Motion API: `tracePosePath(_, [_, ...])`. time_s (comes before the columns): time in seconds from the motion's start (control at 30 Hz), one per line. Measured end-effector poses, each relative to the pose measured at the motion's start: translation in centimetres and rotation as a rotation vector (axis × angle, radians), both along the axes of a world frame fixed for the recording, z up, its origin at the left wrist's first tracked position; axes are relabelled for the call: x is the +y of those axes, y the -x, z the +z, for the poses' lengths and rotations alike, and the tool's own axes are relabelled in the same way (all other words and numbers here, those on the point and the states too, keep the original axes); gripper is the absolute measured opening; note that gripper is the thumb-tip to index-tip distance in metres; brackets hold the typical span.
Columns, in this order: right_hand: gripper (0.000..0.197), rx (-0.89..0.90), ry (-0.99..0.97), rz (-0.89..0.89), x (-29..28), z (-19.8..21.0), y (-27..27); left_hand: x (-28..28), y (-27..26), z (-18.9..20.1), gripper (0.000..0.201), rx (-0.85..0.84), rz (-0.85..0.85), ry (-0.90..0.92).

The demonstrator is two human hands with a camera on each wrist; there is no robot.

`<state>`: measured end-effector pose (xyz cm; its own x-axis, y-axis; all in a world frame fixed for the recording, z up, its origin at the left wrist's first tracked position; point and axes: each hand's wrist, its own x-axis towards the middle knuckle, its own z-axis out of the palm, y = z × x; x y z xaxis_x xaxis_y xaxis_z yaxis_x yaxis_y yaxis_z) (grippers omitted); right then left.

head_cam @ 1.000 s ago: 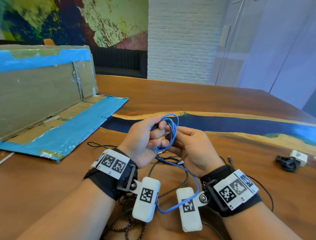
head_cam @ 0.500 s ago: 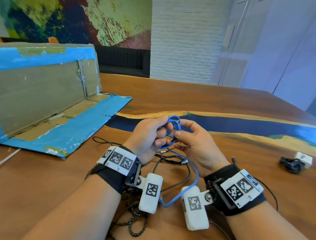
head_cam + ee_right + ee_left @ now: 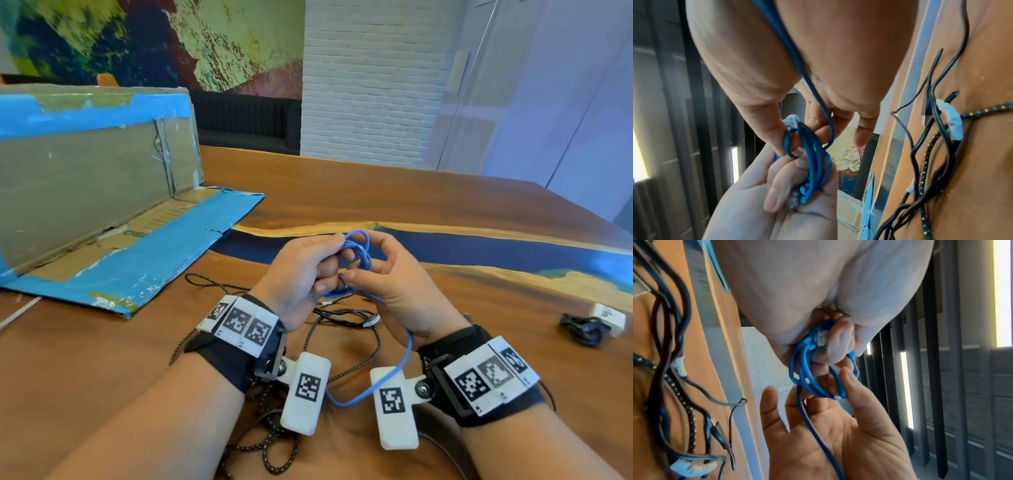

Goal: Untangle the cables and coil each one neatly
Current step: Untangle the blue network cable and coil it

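A thin blue cable (image 3: pixel 358 248) is wound into a small coil held up between both hands above the table. My left hand (image 3: pixel 329 263) grips one side of the coil, fingers curled round the strands and a clear plug (image 3: pixel 822 337). My right hand (image 3: pixel 363 263) pinches the coil's other side with thumb and forefinger, near the second clear plug (image 3: pixel 791 123). The cable's loose tail (image 3: pixel 359 401) hangs under my right palm and loops between the wrists. Tangled black and braided cables (image 3: pixel 342 318) lie on the wooden table (image 3: pixel 445 212) beneath the hands.
An opened cardboard box (image 3: pixel 102 205) with blue tape stands at the left, its flap lying flat. A coiled black cable (image 3: pixel 582 329) with a white charger (image 3: pixel 608 317) lies at the far right. More braided cable (image 3: pixel 274 442) lies under my left forearm.
My right thumb and forefinger have come up round the right side of the blue coil. The coil has tightened and the hanging tail has shortened a little.
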<state>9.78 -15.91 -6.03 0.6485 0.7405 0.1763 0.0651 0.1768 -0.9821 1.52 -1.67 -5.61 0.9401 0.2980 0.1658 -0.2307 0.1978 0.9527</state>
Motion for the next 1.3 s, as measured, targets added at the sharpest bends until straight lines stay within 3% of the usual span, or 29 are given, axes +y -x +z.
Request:
tracePosePath(0.17, [0.049, 0.004, 0.039, -0.099, 0.0, -0.1, -0.2, -0.3, -0.1, -0.2, 0.037, -0.021, 0.029, -0.075])
tracePosePath(0.3, [0.044, -0.154, 0.165, -0.261, 0.1, -0.1, 0.0, -0.2, -0.2, -0.2, 0.036, -0.006, 0.051, -0.114])
tracePosePath(0.5, [0.042, -0.205, 0.212, -0.258, -0.3, 0.6, 0.2, 0.2, -0.2, -0.1, 0.037, -0.033, 0.071, -0.175])
tracePosePath(0.63, [0.046, -0.135, 0.141, -0.286, -0.2, 0.6, 0.3, 0.4, -0.4, -0.1, 0.035, -0.032, 0.101, -0.17])
tracePosePath(0.73, [0.041, 0.026, 0.004, -0.344, 0.1, 0.4, 0.1, 1.0, -0.6, -0.2, 0.035, -0.04, 0.145, -0.127])
tracePosePath(0.83, [0.017, 0.313, -0.199, -0.22, 0.1, 1.0, 0.0, 1.8, -0.7, -0.4, 0.037, -0.016, 0.184, -0.07])
tracePosePath(0.93, [0.013, 0.479, -0.324, -0.107, -0.6, 1.8, 0.1, 1.9, -0.9, -0.6, 0.037, 0.01, 0.177, -0.043])
tracePosePath(1.0, [0.016, 0.45, -0.335, -0.068, -1.3, 2.4, -0.2, 1.8, -1.0, -0.6, 0.034, 0.03, 0.163, -0.021])
tracePosePath(1.17, [0.028, 0.172, -0.304, -0.008, -3.0, 3.2, -0.7, 1.8, -0.7, -0.4, 0.021, 0.068, 0.1, 0.068])
tracePosePath(1.3, [0.035, 0.24, -0.435, 0.016, -3.3, 3.5, -0.7, 1.8, -0.5, -0.2, 0.037, 0.089, 0.091, 0.018])
